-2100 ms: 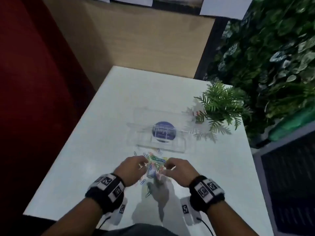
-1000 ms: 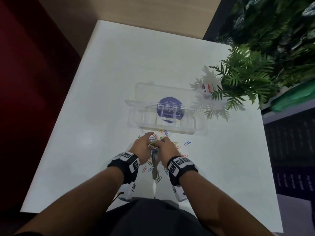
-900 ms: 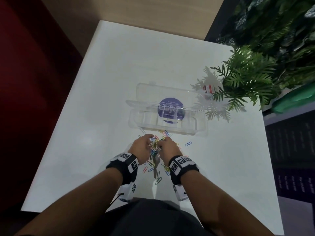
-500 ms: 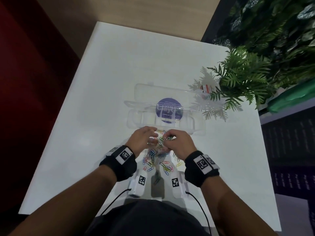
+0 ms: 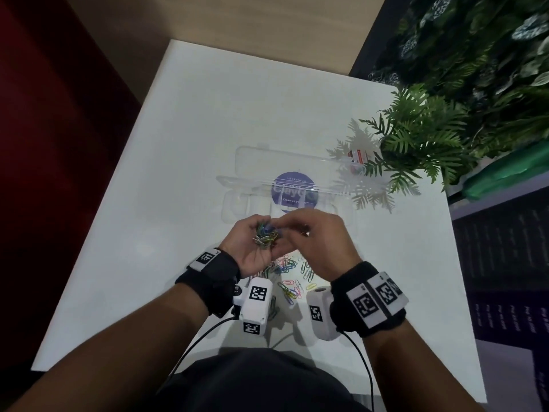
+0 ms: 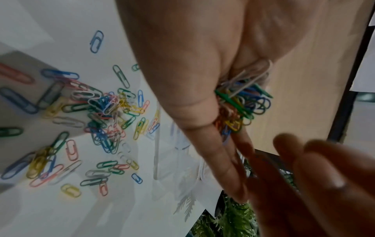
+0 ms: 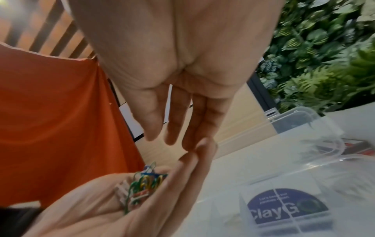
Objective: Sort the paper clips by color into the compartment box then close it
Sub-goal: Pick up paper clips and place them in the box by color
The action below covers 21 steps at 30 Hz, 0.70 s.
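Note:
My left hand (image 5: pixel 252 254) is turned palm up just in front of the box, its fingers nearly straight, and carries a mixed-colour bunch of paper clips (image 5: pixel 265 235) in the hollow of the palm (image 7: pixel 101 208). The same bunch (image 6: pixel 243 102) shows in the left wrist view. My right hand (image 5: pixel 320 242) hovers over it, its straight fingers (image 7: pixel 178 120) empty and touching the left fingertips. The clear compartment box (image 5: pixel 267 162) lies open behind both hands, a purple round sticker showing through it. More loose clips (image 5: pixel 289 272) lie scattered on the white table (image 5: pixel 193 144) under my hands.
A small fern (image 5: pixel 416 144) stands at the table's right edge, its fronds over the right end of the box. A little red-and-white item (image 5: pixel 359 156) lies beneath it. Red wall to the left, a foliage wall to the right.
Both hands have lifted off the clip pile towards the box. The left hand has turned palm up with a bunch of clips in it, and the right hand has come over it.

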{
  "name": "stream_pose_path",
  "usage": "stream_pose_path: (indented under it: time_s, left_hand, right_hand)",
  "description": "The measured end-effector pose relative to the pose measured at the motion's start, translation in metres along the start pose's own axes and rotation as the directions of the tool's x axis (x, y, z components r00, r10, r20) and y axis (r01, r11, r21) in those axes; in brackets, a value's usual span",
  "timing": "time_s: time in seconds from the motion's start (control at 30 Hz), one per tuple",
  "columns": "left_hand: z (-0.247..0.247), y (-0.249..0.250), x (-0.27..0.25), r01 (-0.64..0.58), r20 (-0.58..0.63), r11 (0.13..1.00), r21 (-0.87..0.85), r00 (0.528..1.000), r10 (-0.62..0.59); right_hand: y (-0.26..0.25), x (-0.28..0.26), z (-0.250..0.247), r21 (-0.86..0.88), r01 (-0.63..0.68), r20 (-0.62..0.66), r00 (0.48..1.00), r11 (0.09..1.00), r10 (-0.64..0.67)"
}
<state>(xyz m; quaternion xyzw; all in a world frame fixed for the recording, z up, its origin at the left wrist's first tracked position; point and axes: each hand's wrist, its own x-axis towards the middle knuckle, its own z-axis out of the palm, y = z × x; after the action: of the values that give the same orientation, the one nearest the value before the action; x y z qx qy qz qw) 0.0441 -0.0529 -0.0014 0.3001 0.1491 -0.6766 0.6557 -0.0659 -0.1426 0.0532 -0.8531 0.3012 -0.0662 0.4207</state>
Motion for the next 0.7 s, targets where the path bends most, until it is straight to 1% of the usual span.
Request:
stream_pose_path:
  time_s: [0.07, 0.17, 0.2, 0.3, 0.4, 0.57, 0.7]
  left_hand:
    - [0.002, 0.003, -0.002, -0.001, 0.030, 1.000, 0.005, 1.000, 0.000]
    - [0.007, 0.006, -0.005, -0.008, 0.047, 1.000, 0.010, 0.999, 0.008]
    - [0.009, 0.006, -0.006, -0.008, 0.038, 1.000, 0.019, 0.999, 0.007]
    - [0.013, 0.006, -0.006, -0.045, -0.046, 0.998, 0.047, 0.998, 0.047]
    - [0.013, 0.004, -0.004, -0.084, -0.127, 0.987, 0.137, 0.987, 0.101]
    - [0.013, 0.003, -0.005, -0.066, -0.144, 0.982, 0.177, 0.985, 0.092]
    - [0.015, 0.003, -0.005, -0.070, -0.141, 0.973, 0.222, 0.985, 0.103]
  right_hand:
    - [0.002, 0.001, -0.006, 0.009, -0.003, -0.052, 0.999, 1.000, 0.004]
    - [0.000, 0.002, -0.005, -0.057, 0.010, -0.035, 0.999, 0.998, -0.012]
    - [-0.002, 0.004, -0.002, -0.092, 0.014, -0.016, 1.000, 0.996, -0.015]
    - [-0.009, 0.011, 0.009, -0.195, 0.021, 0.025, 1.000, 0.981, -0.016]
    - [-0.014, 0.017, 0.019, -0.218, -0.012, 0.042, 0.999, 0.976, 0.021]
    - [-0.017, 0.021, 0.023, -0.250, -0.079, 0.059, 0.994, 0.965, 0.096]
    - [-0.019, 0.022, 0.022, -0.331, -0.080, 0.095, 0.989, 0.940, 0.117]
